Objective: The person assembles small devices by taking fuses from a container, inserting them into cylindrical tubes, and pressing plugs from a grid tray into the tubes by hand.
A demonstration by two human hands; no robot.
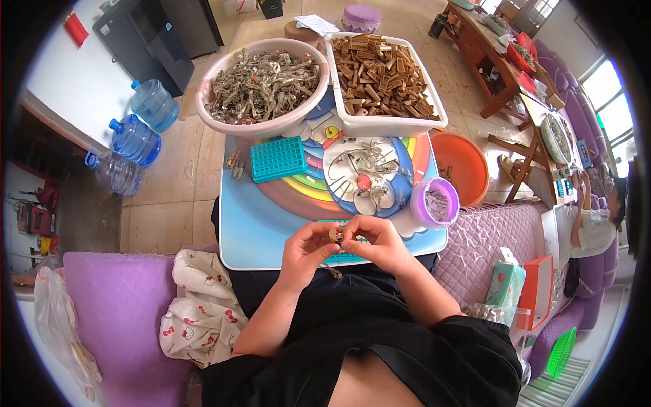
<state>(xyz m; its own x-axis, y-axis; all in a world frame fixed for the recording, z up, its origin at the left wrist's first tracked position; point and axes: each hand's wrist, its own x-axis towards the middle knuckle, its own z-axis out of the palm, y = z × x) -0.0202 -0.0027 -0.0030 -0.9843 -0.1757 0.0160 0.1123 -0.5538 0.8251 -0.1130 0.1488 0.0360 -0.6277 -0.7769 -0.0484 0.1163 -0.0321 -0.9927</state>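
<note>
My left hand (306,252) and my right hand (377,242) meet at the table's near edge. Between their closed fingertips is a small tan-and-dark piece (337,235), mostly covered, its kind too small to make out. Beneath the hands shows part of a teal tray (349,258). Another teal tray (278,159), with a grid of small holes, lies farther left on the printed table (247,234). Loose thin metallic-looking parts (369,161) are scattered across the table's middle. To the right stands a purple tub (416,211) with pale small pieces inside.
A pink basin (274,130) heaped with wrapped small parts stands at the far left, beside a white bin (393,126) of brown pieces. An orange basin (471,159) sits right of the table. Water jugs (135,141) stand left. Another person (597,227) sits far right.
</note>
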